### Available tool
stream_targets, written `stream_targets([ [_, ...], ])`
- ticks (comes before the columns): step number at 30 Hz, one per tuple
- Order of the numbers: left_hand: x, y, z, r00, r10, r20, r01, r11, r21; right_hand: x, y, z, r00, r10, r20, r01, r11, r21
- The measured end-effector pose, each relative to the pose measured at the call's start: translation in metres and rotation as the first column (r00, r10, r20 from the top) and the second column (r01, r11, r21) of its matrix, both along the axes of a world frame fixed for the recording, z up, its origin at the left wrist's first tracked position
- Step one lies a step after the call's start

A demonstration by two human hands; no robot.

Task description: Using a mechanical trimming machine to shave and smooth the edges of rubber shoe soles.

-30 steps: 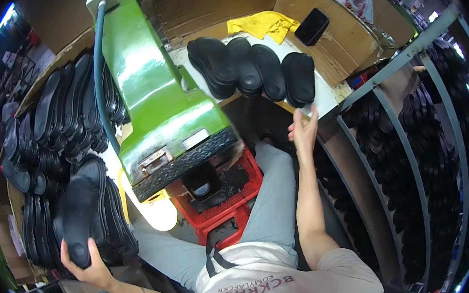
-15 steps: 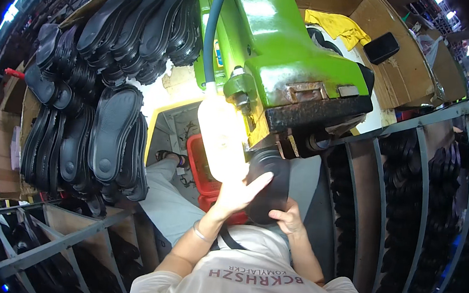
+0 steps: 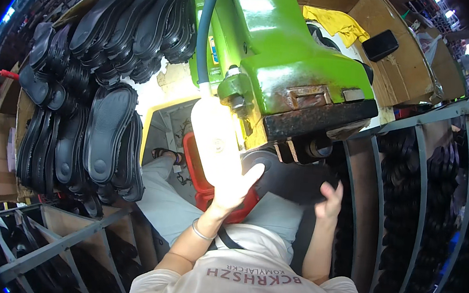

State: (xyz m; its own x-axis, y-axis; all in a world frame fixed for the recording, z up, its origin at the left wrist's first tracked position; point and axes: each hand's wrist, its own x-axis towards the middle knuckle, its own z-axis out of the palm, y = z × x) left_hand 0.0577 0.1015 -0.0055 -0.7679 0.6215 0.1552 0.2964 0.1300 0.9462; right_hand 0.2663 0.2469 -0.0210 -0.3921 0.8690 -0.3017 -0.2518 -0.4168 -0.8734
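Observation:
A black shoe sole [image 3: 293, 181] lies crosswise under the head of a green machine [image 3: 309, 69], its right part smeared by motion. My left hand [image 3: 231, 190] grips its left end, the thumb laid over the top face and the fingers hidden in glare and beneath the sole. At the other end is my right hand [image 3: 328, 203], thumb at the sole's edge and a finger raised beside it. A glowing white lamp [image 3: 213, 127] on a blue-grey hose [image 3: 206, 31] hangs just above my left hand, washing out its fingers.
Stacked black soles [image 3: 108, 134] fill the left side. A red bin [image 3: 191, 159] stands between my legs. Metal racks [image 3: 424, 165] with more soles flank me on the right. A yellow cloth [image 3: 334, 23] and a black phone-like object [image 3: 381, 45] lie by a cardboard box [image 3: 408, 67].
The sole has swung from pointing toward me to lying crosswise. My right hand has moved right and away from my body with its end; my left hand has shifted slightly.

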Motion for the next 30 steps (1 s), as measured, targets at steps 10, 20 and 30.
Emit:
stream_targets([
  [10,-0.052,-0.038,0.01,0.968,-0.163,0.19,0.093,0.94,0.328,-0.105,0.032,0.021,0.948,0.142,-0.285,-0.1,0.983,0.156],
  [20,-0.065,-0.115,-0.006,0.794,-0.045,0.606,-0.177,0.937,0.302,-0.14,-0.039,0.014,0.938,0.271,-0.215,-0.219,0.946,0.238],
  [30,-0.025,-0.039,0.009,0.851,-0.323,0.414,0.402,0.908,-0.119,-0.141,-0.04,0.024,0.923,0.383,0.036,-0.361,0.83,0.426],
])
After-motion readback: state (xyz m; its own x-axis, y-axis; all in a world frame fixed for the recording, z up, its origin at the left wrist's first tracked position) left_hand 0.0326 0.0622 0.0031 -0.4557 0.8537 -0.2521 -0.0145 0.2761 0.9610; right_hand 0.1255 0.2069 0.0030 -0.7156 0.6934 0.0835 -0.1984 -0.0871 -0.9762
